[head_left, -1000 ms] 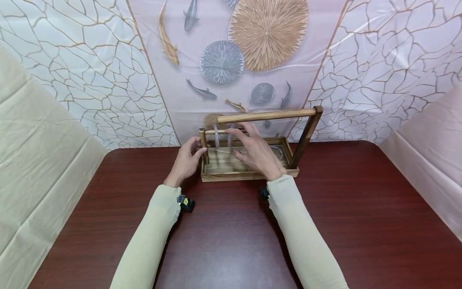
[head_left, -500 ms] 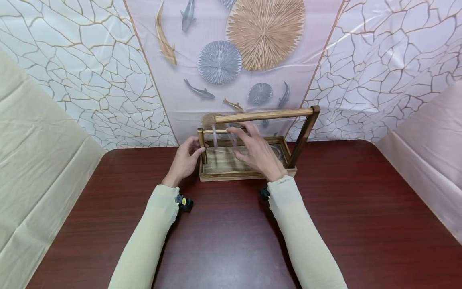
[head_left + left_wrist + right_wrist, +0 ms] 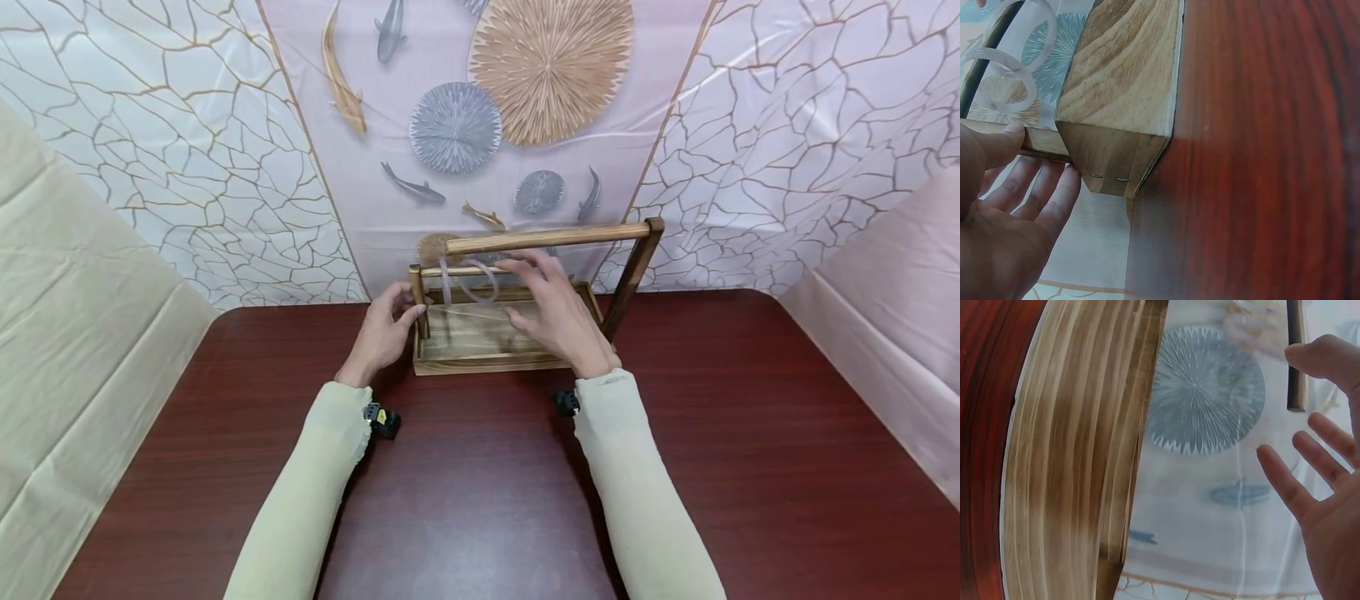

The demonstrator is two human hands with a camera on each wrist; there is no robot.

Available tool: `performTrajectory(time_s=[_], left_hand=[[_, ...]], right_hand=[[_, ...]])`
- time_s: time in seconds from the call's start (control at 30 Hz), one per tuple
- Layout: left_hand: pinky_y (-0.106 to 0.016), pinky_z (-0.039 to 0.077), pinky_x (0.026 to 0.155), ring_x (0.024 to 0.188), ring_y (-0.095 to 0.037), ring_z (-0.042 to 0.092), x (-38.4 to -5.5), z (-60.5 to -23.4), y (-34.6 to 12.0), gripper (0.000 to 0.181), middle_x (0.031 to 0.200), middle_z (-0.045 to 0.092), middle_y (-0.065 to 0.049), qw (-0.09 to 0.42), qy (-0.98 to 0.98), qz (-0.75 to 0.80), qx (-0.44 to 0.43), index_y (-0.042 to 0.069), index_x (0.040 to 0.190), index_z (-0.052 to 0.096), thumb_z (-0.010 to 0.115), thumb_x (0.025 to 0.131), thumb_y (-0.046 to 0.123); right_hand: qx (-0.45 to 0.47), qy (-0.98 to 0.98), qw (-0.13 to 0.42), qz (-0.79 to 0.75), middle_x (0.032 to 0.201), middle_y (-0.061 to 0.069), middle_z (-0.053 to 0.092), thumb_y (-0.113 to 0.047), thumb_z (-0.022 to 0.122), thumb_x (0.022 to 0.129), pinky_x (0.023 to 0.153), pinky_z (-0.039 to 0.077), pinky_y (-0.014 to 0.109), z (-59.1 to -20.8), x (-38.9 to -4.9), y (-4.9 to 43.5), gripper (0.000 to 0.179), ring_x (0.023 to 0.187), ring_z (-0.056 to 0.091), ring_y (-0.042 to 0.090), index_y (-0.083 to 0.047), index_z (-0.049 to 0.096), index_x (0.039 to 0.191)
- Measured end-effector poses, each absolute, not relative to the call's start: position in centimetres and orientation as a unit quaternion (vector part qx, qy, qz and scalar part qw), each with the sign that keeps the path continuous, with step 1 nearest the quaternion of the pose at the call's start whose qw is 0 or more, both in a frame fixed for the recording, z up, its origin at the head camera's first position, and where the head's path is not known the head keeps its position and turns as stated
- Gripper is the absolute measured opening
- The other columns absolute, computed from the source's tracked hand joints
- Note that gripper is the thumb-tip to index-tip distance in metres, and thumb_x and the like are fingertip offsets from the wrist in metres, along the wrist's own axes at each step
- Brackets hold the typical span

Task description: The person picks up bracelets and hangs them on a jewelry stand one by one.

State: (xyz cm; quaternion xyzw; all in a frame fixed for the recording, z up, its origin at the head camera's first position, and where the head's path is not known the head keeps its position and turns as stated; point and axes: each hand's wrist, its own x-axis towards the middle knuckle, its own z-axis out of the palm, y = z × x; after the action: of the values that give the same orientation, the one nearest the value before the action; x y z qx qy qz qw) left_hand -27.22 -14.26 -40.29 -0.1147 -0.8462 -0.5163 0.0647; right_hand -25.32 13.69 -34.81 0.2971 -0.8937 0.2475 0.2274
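A wooden bracelet stand has a shallow tray base, a short rod and a higher bar. Two pale translucent bangles show at the short rod: one edge-on near the left post, the other turned to show its round. My left hand holds the short left post, thumb on one side and fingers behind. My right hand is just right of the second bangle, fingers spread and slightly bent, nothing between them. In the right wrist view its thumb overlaps the rod near its free end.
The stand sits at the far edge of a dark red wooden table. Close behind hangs a patterned curtain with fish and round motifs. A taller post rises at the stand's right end.
My right hand has let go of the second bangle and drawn back to the right. That bangle has swung to a rounder view. My left hand keeps its hold on the post.
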Motion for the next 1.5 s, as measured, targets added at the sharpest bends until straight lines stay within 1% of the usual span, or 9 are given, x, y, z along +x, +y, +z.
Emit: performTrajectory(time_s=[0.3, 0.47, 0.57, 0.63, 0.77, 0.87, 1.03, 1.37, 1.5], left_hand=[[-0.049, 0.047, 0.104, 0.122, -0.034, 0.060, -27.3, -40.3, -14.4, 0.028, 0.123, 0.063, -0.019, 0.064, -0.846, -0.516, -0.114, 0.002, 0.129, 0.055, 0.059, 0.104, 0.014], [-0.049, 0.048, 0.103, 0.120, -0.033, 0.061, -27.3, -40.3, -14.4, 0.027, 0.122, 0.063, -0.019, 0.065, -0.846, -0.515, -0.118, 0.002, 0.128, 0.055, 0.059, 0.104, 0.014], [-0.048, 0.048, 0.101, 0.117, -0.033, 0.061, -27.2, -40.2, -14.3, 0.026, 0.121, 0.063, -0.018, 0.064, -0.848, -0.513, -0.118, 0.002, 0.127, 0.056, 0.059, 0.104, 0.014], [-0.048, 0.048, 0.100, 0.117, -0.033, 0.062, -27.2, -40.2, -14.3, 0.026, 0.120, 0.063, -0.018, 0.063, -0.848, -0.514, -0.117, 0.002, 0.127, 0.056, 0.059, 0.104, 0.014], [-0.048, 0.048, 0.101, 0.117, -0.033, 0.062, -27.2, -40.1, -14.3, 0.025, 0.120, 0.063, -0.018, 0.063, -0.847, -0.515, -0.115, 0.002, 0.126, 0.057, 0.060, 0.103, 0.014], [-0.048, 0.048, 0.101, 0.117, -0.033, 0.061, -27.1, -40.1, -14.3, 0.026, 0.120, 0.063, -0.019, 0.063, -0.847, -0.515, -0.113, 0.002, 0.126, 0.057, 0.060, 0.103, 0.014], [-0.048, 0.049, 0.101, 0.119, -0.033, 0.061, -27.0, -40.0, -14.2, 0.028, 0.121, 0.063, -0.017, 0.059, -0.849, -0.514, -0.108, 0.003, 0.127, 0.056, 0.060, 0.103, 0.016], [-0.051, 0.046, 0.107, 0.127, -0.033, 0.058, -26.5, -39.4, -14.4, 0.034, 0.130, 0.064, -0.016, 0.050, -0.873, -0.475, -0.098, 0.006, 0.133, 0.055, 0.059, 0.105, 0.024], [-0.053, 0.045, 0.108, 0.128, -0.034, 0.057, -26.1, -39.1, -14.3, 0.039, 0.133, 0.063, -0.017, 0.044, -0.882, -0.460, -0.093, 0.007, 0.138, 0.051, 0.058, 0.105, 0.026]], right_hand=[[0.273, -0.899, 0.227, 0.257, 0.141, 0.012, 0.054, -0.013, 0.079, 0.088, 0.100, 0.048, 0.047, -34.7, -24.6, 15.2, 0.053, 0.127, 0.048, 0.031, -0.014, 0.060, 0.138], [0.253, -0.902, 0.219, 0.274, 0.135, 0.009, 0.061, -0.015, 0.076, 0.090, 0.109, 0.045, 0.048, -34.3, -24.1, 15.9, 0.046, 0.127, 0.054, 0.030, -0.014, 0.063, 0.135], [0.241, -0.905, 0.215, 0.278, 0.130, 0.007, 0.065, -0.017, 0.075, 0.091, 0.110, 0.045, 0.046, -34.1, -23.9, 16.5, 0.042, 0.124, 0.059, 0.028, -0.014, 0.065, 0.132], [0.238, -0.904, 0.213, 0.284, 0.123, 0.008, 0.069, -0.018, 0.074, 0.092, 0.106, 0.047, 0.045, -34.0, -23.8, 16.9, 0.037, 0.117, 0.063, 0.028, -0.012, 0.067, 0.128], [0.224, -0.904, 0.202, 0.301, 0.107, 0.008, 0.073, -0.018, 0.072, 0.095, 0.088, 0.053, 0.041, -33.7, -23.5, 17.7, 0.025, 0.095, 0.068, 0.024, -0.010, 0.070, 0.118], [0.220, -0.901, 0.192, 0.321, 0.100, 0.008, 0.074, -0.017, 0.069, 0.097, 0.082, 0.055, 0.041, -33.4, -23.2, 18.2, 0.018, 0.088, 0.069, 0.022, -0.008, 0.071, 0.113], [0.223, -0.890, 0.200, 0.345, 0.094, 0.007, 0.075, -0.016, 0.067, 0.099, 0.075, 0.057, 0.040, -33.3, -22.8, 19.0, 0.015, 0.081, 0.068, 0.018, -0.008, 0.073, 0.110], [0.197, -0.859, 0.263, 0.394, 0.088, 0.006, 0.076, -0.018, 0.068, 0.098, 0.069, 0.051, 0.011, -33.1, -22.3, 20.2, 0.012, 0.075, 0.066, 0.003, -0.010, 0.077, 0.102], [0.184, -0.853, 0.273, 0.405, 0.082, 0.007, 0.075, -0.021, 0.068, 0.099, 0.064, 0.050, 0.011, -33.1, -22.1, 20.7, 0.015, 0.067, 0.065, 0.002, -0.009, 0.078, 0.098]])
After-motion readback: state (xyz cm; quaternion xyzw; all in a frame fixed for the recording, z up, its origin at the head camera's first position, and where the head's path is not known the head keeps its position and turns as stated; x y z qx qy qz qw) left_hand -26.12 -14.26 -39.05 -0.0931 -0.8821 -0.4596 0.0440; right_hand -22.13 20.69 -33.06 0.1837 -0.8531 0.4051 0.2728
